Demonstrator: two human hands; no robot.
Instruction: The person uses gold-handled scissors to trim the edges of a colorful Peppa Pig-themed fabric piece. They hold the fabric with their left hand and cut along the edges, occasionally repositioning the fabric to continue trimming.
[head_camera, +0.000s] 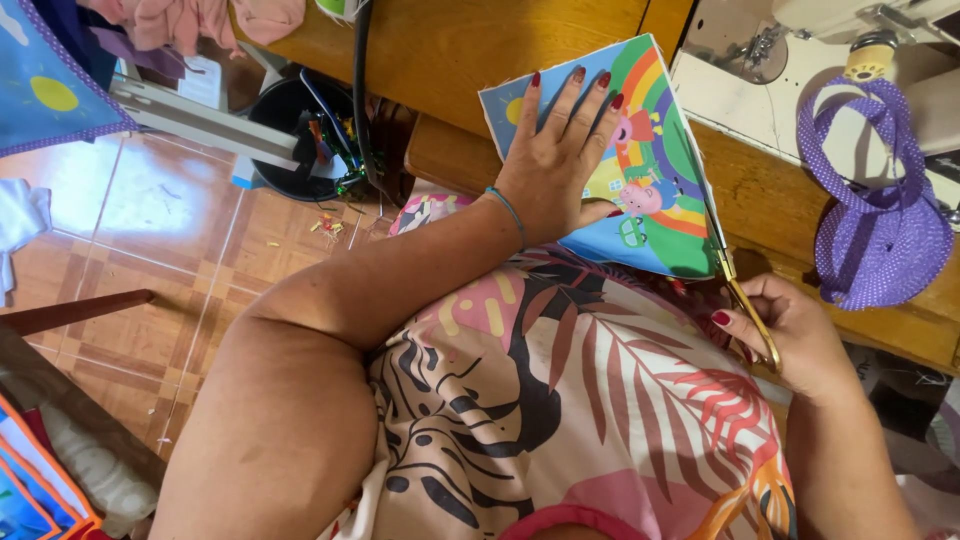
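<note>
Below, a black bin (290, 135) holds colourful scraps (335, 135).

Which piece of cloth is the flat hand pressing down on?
The rainbow cartoon fabric on the wooden table. The left hand lies flat on it, while the right hand cuts its edge with scissors. The purple dotted fabric lies untouched.
</note>
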